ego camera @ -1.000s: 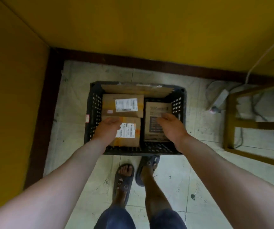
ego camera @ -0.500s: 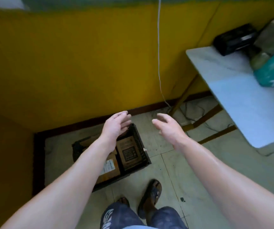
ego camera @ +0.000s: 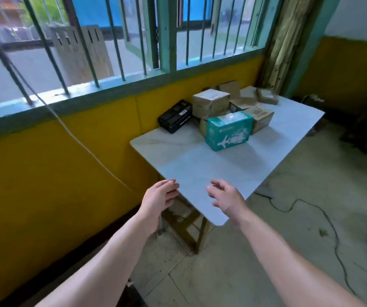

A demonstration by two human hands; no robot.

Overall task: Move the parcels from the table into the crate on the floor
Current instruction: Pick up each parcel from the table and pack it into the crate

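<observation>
Several parcels stand at the far end of the white table (ego camera: 200, 165): a teal box with a white aeroplane print (ego camera: 229, 130), a black box (ego camera: 174, 116), a taped brown carton (ego camera: 210, 103) and more brown cartons (ego camera: 260, 116) behind it. My left hand (ego camera: 159, 199) and my right hand (ego camera: 227, 198) hover empty, fingers relaxed, over the table's near edge, well short of the parcels. The crate is out of view.
A yellow wall (ego camera: 56, 173) with a barred window (ego camera: 89, 41) runs along the left. A white cord (ego camera: 78, 138) hangs down the wall. The table's wooden legs (ego camera: 189, 229) stand below it. A black cable (ego camera: 324, 218) trails over the tiled floor at right.
My hands have left the parcels in the crate and risen empty. The view has swung up and right from the crate on the floor to the table.
</observation>
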